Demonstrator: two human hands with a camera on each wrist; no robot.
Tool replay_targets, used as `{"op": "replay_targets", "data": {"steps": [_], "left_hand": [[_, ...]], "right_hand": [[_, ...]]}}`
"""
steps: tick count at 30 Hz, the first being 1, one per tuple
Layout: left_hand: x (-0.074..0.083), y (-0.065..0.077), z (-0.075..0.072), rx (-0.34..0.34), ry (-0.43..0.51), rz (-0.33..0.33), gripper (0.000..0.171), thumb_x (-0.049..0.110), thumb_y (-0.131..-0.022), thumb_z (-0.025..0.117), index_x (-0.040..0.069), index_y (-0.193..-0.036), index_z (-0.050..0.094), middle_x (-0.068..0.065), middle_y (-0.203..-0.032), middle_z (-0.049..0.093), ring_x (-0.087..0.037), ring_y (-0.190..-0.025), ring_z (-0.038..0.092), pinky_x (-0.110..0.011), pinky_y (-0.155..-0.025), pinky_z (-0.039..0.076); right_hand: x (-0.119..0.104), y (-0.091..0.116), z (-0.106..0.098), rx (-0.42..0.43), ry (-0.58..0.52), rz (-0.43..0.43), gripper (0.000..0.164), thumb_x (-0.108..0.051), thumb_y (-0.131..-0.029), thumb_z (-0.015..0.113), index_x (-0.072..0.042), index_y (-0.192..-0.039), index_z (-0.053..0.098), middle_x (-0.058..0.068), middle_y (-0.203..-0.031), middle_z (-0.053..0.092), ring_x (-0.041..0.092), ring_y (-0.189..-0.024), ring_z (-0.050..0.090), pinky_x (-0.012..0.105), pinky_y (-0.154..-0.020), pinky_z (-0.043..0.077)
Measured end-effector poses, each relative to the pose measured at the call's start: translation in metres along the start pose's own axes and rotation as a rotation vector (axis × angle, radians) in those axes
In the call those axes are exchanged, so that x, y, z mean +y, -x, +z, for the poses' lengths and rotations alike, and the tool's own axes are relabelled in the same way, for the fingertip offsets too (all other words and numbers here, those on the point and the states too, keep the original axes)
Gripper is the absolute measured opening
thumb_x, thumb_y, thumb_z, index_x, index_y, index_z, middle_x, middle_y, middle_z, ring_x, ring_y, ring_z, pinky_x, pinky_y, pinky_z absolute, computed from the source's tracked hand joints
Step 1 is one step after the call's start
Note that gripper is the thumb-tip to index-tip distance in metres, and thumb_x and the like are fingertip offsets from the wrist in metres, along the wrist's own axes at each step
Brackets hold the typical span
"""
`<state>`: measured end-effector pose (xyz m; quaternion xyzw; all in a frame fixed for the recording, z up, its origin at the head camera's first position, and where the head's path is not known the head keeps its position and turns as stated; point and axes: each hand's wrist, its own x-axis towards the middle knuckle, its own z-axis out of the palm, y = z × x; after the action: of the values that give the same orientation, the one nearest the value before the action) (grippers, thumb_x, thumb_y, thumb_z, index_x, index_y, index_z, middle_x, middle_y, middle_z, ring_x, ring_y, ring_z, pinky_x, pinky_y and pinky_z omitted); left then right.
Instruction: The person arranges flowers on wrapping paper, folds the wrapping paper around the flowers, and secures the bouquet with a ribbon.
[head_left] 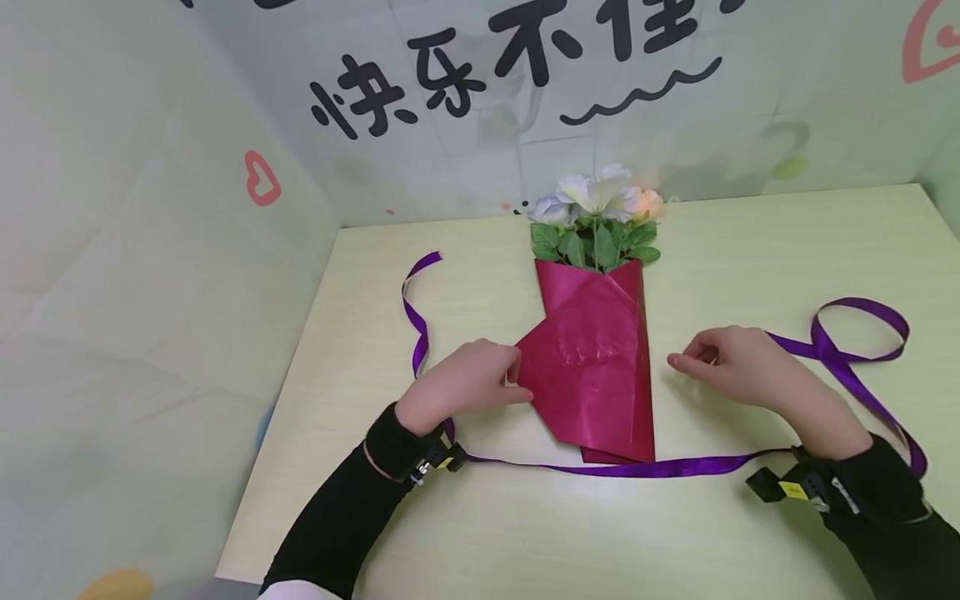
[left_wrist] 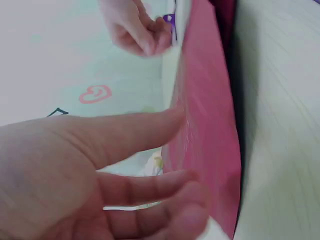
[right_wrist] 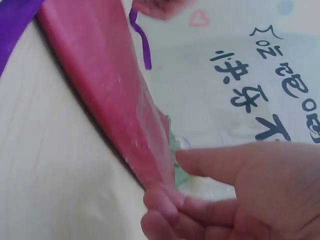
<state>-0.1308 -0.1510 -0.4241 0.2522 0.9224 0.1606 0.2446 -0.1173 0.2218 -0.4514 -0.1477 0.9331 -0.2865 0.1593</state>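
Flowers point(head_left: 598, 197) above red paper point(head_left: 600, 358), whole only in head view

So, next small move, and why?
Probably use the left hand to fold in the left flap of the red wrapping paper: it juts out leftward, right beside that hand, and the purple ribbon lies untied near the paper's bottom edge.

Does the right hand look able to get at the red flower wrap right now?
Likely yes: the right hand is just off the right edge of the red wrap, apparently holding nothing; the purple ribbon runs past the wrap's lower end, out of the way.
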Motion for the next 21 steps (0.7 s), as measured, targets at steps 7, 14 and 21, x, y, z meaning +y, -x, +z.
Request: {"op": "replay_targets", "data": {"steps": [7, 14, 21], "left_hand": [[0.006, -0.038, 0.010, 0.061, 0.212, 0.042, 0.031, 0.037, -0.103, 0.079, 0.013, -0.090, 0.064, -0.001, -0.070, 0.065, -0.015, -0.060, 0.063, -0.027, -0.059, 0.049], [0.012, -0.057, 0.018, -0.028, 0.218, -0.067, 0.043, 0.041, -0.099, 0.083, 0.009, -0.077, 0.065, -0.005, -0.064, 0.066, -0.021, -0.057, 0.071, -0.029, -0.059, 0.056], [0.010, -0.057, 0.021, -0.099, 0.277, -0.136, 0.035, 0.030, -0.090, 0.093, 0.006, -0.082, 0.069, -0.008, -0.066, 0.070, -0.023, -0.055, 0.072, -0.033, -0.054, 0.062]], "right_hand": [[-0.014, -0.025, 0.003, -0.139, -0.105, 0.129, 0.055, -0.047, -0.107, 0.069, 0.006, -0.116, 0.071, 0.004, -0.078, 0.070, 0.021, -0.072, 0.062, 0.035, -0.066, 0.051], [-0.017, -0.035, 0.013, -0.171, -0.245, 0.230, 0.062, -0.045, -0.097, 0.083, 0.009, -0.121, 0.064, 0.011, -0.088, 0.071, 0.023, -0.077, 0.068, 0.036, -0.071, 0.058], [-0.018, -0.042, 0.021, -0.129, -0.250, 0.256, 0.056, -0.042, -0.093, 0.088, 0.006, -0.111, 0.067, 0.010, -0.082, 0.070, 0.022, -0.072, 0.068, 0.034, -0.067, 0.054]]}}
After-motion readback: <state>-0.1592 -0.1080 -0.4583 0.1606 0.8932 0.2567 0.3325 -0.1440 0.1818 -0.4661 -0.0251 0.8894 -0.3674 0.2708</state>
